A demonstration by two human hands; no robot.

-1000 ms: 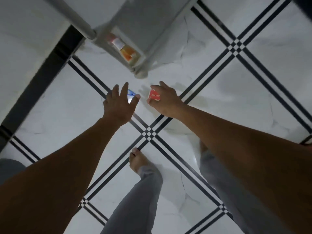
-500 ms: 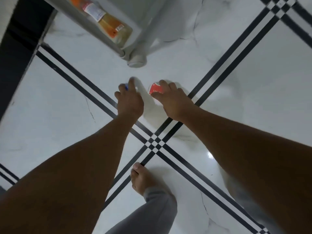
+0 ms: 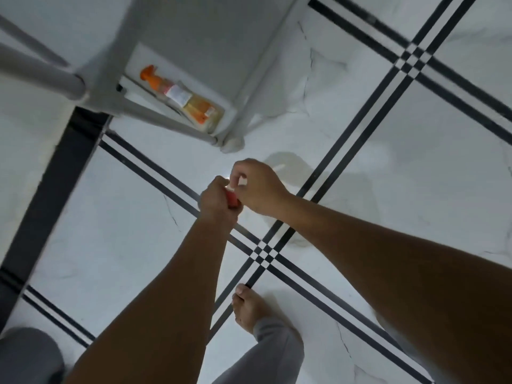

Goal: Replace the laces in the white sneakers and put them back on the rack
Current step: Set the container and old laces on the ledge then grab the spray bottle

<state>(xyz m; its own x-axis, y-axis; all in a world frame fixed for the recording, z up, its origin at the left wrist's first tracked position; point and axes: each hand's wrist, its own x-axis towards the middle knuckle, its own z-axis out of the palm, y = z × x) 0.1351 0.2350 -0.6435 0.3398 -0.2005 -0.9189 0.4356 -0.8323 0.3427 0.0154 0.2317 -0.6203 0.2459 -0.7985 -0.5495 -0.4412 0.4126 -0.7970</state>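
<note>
While the left hand (image 3: 214, 202) grips a red packet (image 3: 232, 200), the right hand (image 3: 256, 187) pinches something white (blurred) beside it.

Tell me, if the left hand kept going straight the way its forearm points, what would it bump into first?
Probably the foot of the grey rack, just beyond the left hand, which holds a red item. Depth is unclear from above: the hand may be higher than that foot and pass over it.
</note>
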